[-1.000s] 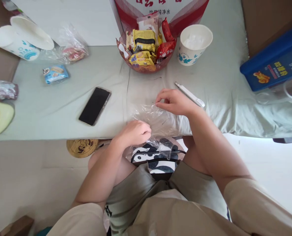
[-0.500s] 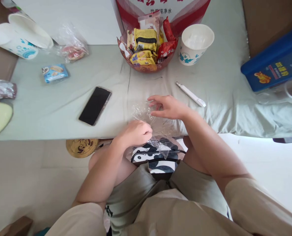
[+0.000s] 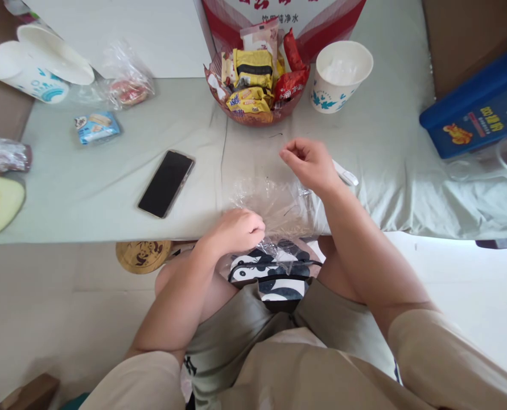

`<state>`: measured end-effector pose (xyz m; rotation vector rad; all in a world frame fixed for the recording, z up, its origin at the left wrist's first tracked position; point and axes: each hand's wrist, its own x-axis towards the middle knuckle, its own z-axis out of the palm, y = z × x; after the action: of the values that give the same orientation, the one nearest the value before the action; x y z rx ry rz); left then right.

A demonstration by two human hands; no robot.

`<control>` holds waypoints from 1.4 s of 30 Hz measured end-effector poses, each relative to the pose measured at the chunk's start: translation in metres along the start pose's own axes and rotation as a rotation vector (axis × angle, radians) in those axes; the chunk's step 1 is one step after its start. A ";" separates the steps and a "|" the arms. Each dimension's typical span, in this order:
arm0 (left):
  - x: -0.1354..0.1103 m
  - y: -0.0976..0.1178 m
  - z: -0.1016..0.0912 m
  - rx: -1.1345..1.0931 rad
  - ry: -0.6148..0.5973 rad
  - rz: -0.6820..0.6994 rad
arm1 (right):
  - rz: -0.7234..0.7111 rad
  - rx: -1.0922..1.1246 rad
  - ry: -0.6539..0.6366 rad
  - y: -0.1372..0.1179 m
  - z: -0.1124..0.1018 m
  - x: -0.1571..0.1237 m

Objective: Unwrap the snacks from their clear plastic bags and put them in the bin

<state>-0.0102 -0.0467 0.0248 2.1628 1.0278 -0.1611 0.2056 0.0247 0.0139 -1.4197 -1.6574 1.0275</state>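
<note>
My left hand is closed in a fist at the table's front edge, gripping a clear plastic bag. The thin, crinkled bag spreads over the cloth and hangs down over the edge above my lap. Further up, my right hand is raised over the table, with thumb and curled fingers drawn together. Whatever may be between those fingertips is hidden. Beside that hand lies a slim white pen-shaped tool, partly covered by it.
Left of the bag lies a black phone. A bowl of wrapped snacks and a paper cup stand at the back. Toward the left are a blue snack packet and tipped paper cups. A blue container is at right.
My right hand has moved away from the bag, up and to the right, and its fingers have closed. It now covers part of the white tool. My left hand stays put.
</note>
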 end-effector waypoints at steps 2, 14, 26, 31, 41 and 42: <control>0.000 0.000 0.000 0.002 -0.006 -0.002 | 0.016 0.033 -0.060 0.001 -0.002 -0.002; -0.002 0.001 0.001 -0.024 0.046 0.014 | -0.069 -0.049 -0.271 -0.002 0.006 -0.009; -0.018 -0.029 -0.006 -0.395 0.962 0.317 | -0.117 -0.235 -0.143 -0.001 0.011 -0.019; -0.011 -0.054 -0.013 -0.487 1.231 0.132 | -0.108 -0.274 -0.162 0.000 0.011 -0.018; -0.001 -0.046 -0.013 0.014 0.464 0.080 | -0.251 -0.601 0.073 0.014 0.016 -0.018; -0.001 -0.046 -0.013 0.043 0.450 0.044 | -0.288 -0.599 0.148 0.013 0.014 -0.020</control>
<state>-0.0462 -0.0201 0.0089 2.3142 1.2272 0.3421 0.2011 0.0042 -0.0041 -1.5065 -2.0769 0.2578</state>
